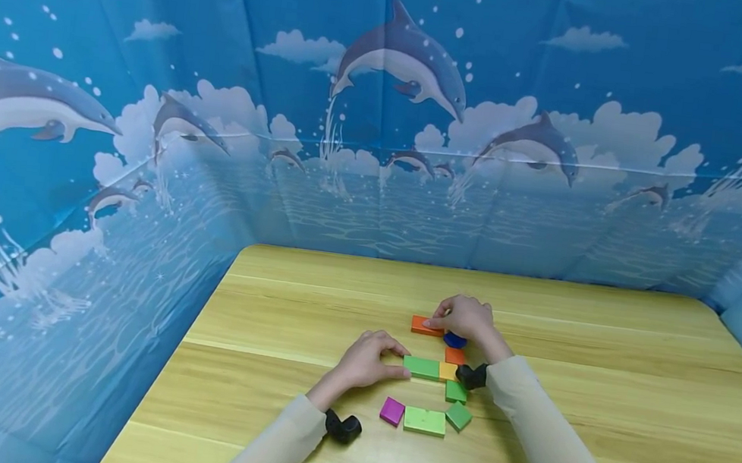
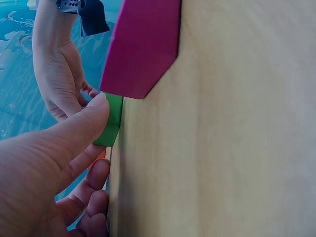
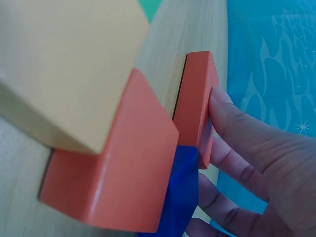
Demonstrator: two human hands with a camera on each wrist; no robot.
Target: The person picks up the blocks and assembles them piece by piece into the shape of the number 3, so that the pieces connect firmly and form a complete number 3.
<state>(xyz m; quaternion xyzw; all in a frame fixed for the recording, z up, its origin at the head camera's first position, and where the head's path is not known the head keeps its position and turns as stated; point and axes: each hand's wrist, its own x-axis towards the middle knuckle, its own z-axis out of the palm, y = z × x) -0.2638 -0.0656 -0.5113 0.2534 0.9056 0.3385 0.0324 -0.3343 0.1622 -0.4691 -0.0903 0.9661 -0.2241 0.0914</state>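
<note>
My left hand (image 1: 366, 361) pinches the left end of a long green block (image 1: 421, 368), thumb on the near side and a finger on the far side. In the left wrist view the thumb (image 2: 96, 111) lies against that green block (image 2: 112, 121). At the far end of the row, my right hand (image 1: 467, 317) holds a long orange block (image 1: 425, 325) by its right end, thumb and fingers about it. Right beside those fingers is a dark blue block (image 1: 455, 340), partly hidden. A smaller orange block (image 1: 455, 356) and a yellow-orange block (image 1: 447, 372) continue the row toward me.
Nearer me lie a green block (image 1: 456, 392), a tilted green block (image 1: 458, 416), a lime-green block (image 1: 425, 421) and a magenta block (image 1: 392, 411). Black wrist cameras sit on both wrists. The wooden table (image 1: 294, 299) meets a dolphin-printed blue curtain (image 1: 373, 216) at the back.
</note>
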